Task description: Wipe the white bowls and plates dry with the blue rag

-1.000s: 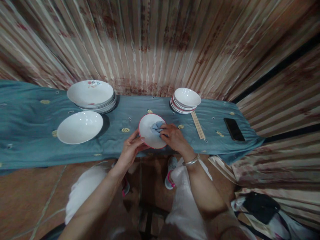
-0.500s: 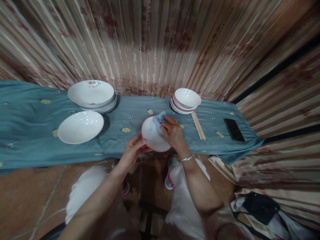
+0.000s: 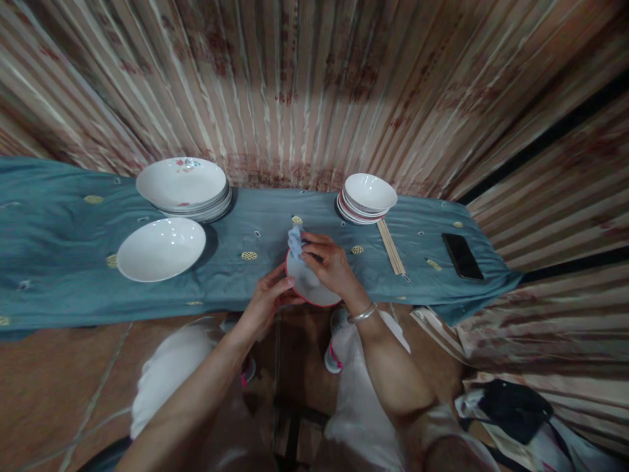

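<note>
A white bowl with a red rim (image 3: 310,288) is tilted over the table's front edge. My left hand (image 3: 271,294) grips its left side, thumb on the rim and fingers underneath. Pinched in my right hand (image 3: 330,261) is a crumpled light-blue cloth (image 3: 295,241), which lies at the bowl's far left rim. My right hand covers part of the bowl's inside.
On the blue tablecloth (image 3: 265,282), a stack of large plates (image 3: 181,187) stands at back left, with a white dish (image 3: 161,250) before it. Stacked small bowls (image 3: 368,193), chopsticks (image 3: 391,248) and a dark phone (image 3: 462,255) lie rightward. A pleated curtain (image 3: 304,98) hangs behind.
My right hand has moved the cloth leftward along the bowl's far rim. The bowl and my left hand have shifted slightly right and toward me.
</note>
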### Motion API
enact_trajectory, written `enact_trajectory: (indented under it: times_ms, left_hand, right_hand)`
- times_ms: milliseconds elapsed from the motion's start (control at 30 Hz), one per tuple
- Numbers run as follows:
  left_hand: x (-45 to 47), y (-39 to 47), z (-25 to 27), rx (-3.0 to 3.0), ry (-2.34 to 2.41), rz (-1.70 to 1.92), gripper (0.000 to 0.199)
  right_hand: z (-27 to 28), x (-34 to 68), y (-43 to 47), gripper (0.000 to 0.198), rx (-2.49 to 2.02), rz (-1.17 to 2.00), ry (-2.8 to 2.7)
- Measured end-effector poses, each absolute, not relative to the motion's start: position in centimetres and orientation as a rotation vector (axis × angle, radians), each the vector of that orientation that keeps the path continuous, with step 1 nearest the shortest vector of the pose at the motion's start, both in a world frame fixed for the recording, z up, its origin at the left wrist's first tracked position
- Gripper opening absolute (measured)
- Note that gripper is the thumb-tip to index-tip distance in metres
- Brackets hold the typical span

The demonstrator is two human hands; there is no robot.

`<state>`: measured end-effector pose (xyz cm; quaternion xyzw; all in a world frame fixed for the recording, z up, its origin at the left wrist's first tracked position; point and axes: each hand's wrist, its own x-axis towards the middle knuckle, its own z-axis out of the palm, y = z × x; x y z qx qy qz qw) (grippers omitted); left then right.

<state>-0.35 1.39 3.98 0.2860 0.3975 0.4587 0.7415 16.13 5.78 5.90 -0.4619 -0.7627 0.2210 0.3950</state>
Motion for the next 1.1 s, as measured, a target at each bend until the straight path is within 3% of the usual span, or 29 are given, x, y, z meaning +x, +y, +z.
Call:
enact_trajectory:
  times_ms: [367,800,1100]
  left_hand:
    - [-0.2,1.5,4.1,0.613,0.870,1.002,0.050]
    - [-0.2,1.5,3.4,0.627,0.860,0.995,0.053]
    - [-0.8,1.7,3.4,0.654,0.816,1.008,0.055]
  right_hand:
    - [6.0,15.7,4.8,0.009,-1.021,0.831,-1.918]
    - [6.4,15.8,4.5,0.009,-1.007,0.901,-1.890]
    - [6.5,15.6,4.0,0.019,-0.923,1.186,-1.733]
